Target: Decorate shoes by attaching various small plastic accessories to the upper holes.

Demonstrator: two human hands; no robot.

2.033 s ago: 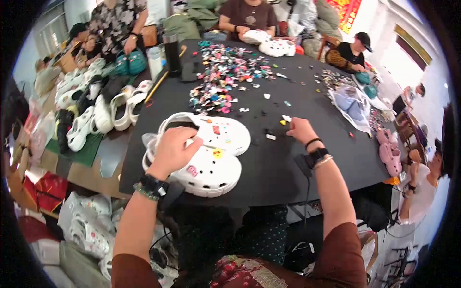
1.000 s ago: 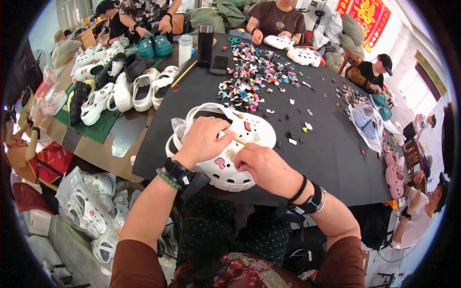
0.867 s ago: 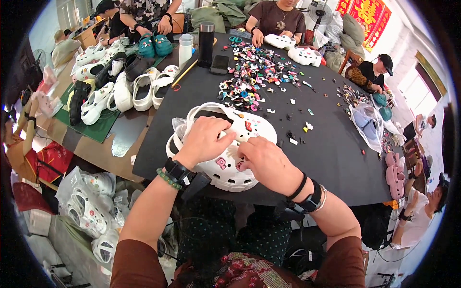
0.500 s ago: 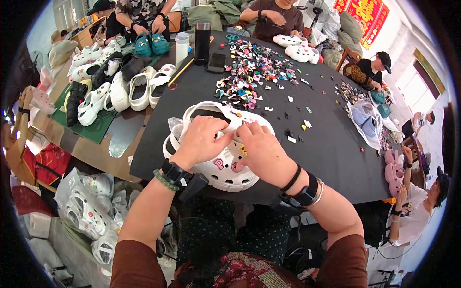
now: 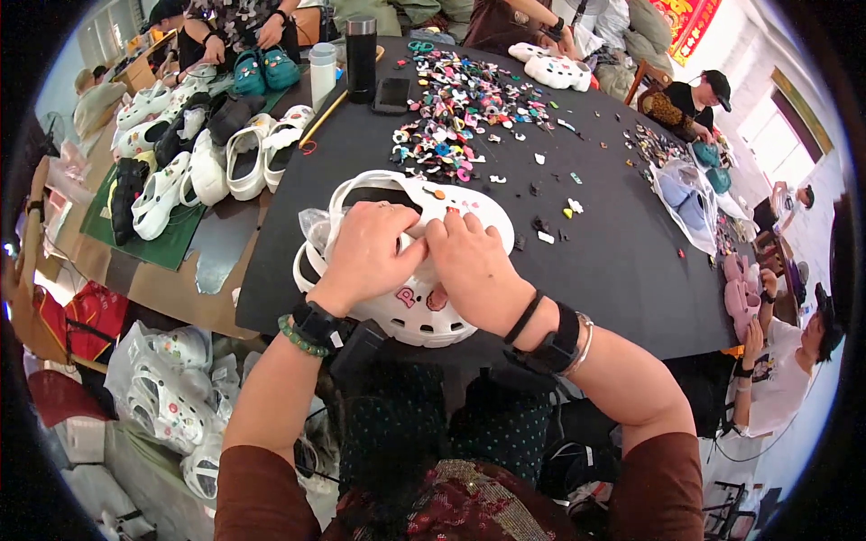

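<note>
A pair of white clogs stands at the table's near edge, the near clog (image 5: 424, 326) partly in front of the far clog (image 5: 487, 216). My left hand (image 5: 372, 252) is closed over the near clog's opening, its fingertips hidden inside. My right hand (image 5: 478, 266) grips the same clog's upper with bent fingers; its thumb and anything small under it are hidden. On the near clog sit a pink charm (image 5: 405, 297) and a round pinkish charm (image 5: 437, 298). An orange charm (image 5: 439, 194) shows on the far clog.
A heap of colourful shoe charms (image 5: 460, 108) covers the black table (image 5: 595, 243). Beyond the clogs stand a black bottle (image 5: 361, 59), a white bottle (image 5: 322, 77) and a phone (image 5: 391, 96). More clogs (image 5: 162, 194) line the left; co-workers sit around.
The right hand has shifted over the near clog and now covers a yellow charm that showed before. My view has shifted slightly. Across the table, a co-worker's hand has lowered toward white clogs.
</note>
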